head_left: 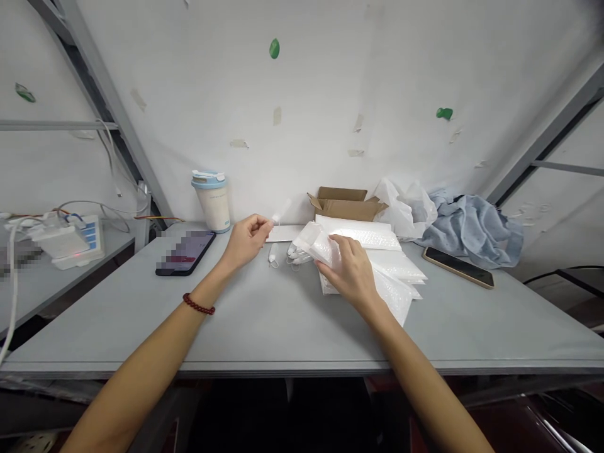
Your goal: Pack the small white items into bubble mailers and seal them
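Note:
In the head view, my left hand [248, 240] is closed in a pinch on a small white tag-like piece [277, 218] with a translucent strip rising from it. My right hand [350, 269] grips a white bubble bag [315, 239] between thumb and fingers, its near end pointing left. More white bubble bags [396, 289] lie stacked and fanned out beneath and behind that hand. Between my hands, a small white piece with a thin loop [273, 255] lies on the table, beside a little heap of similar looped pieces [297, 255]. Behind them is a flat white strip [285, 233].
On the grey table [283, 333] stand a lidded paper cup [214, 204] and an open cardboard box [349, 206]. A dark phone [186, 251] lies left, another phone [457, 267] right. A white plastic bag [408, 207] and blue cloth [476, 229] sit at the back right.

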Motion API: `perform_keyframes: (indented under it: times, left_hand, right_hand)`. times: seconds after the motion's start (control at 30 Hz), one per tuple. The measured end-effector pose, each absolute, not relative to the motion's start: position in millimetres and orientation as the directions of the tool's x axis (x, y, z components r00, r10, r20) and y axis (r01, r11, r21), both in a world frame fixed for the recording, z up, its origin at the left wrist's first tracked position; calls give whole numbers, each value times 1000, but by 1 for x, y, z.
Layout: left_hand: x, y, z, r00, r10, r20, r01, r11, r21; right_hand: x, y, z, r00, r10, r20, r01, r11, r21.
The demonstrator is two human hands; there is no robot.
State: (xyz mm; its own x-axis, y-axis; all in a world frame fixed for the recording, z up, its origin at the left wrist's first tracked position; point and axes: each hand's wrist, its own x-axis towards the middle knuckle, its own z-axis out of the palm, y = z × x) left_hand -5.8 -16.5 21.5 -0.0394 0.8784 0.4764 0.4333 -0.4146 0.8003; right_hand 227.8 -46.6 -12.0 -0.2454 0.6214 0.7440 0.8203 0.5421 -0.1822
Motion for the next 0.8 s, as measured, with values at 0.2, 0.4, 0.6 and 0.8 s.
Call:
perform_keyframes:
  times: [0.2,0.4,0.6,0.8]
  left_hand:
    - [-8,-29,34,106,871,480,511,-462,725]
    - [-4,-28,31,125,874,469,505,-463,728]
    - [15,-21,17,92,917,389,337,-396,854]
    - [21,-25,20,182,890,417,333,-455,826]
  right_hand:
    - [227,-46,-13,-252,621,742,822,542,-174]
    - [226,-48,-12,-274,616,739,789,583,-194]
    - [220,-54,-11,-303,592,747,775,609,-168]
    - [217,-55,-13,-322,583,746,772,618,-149]
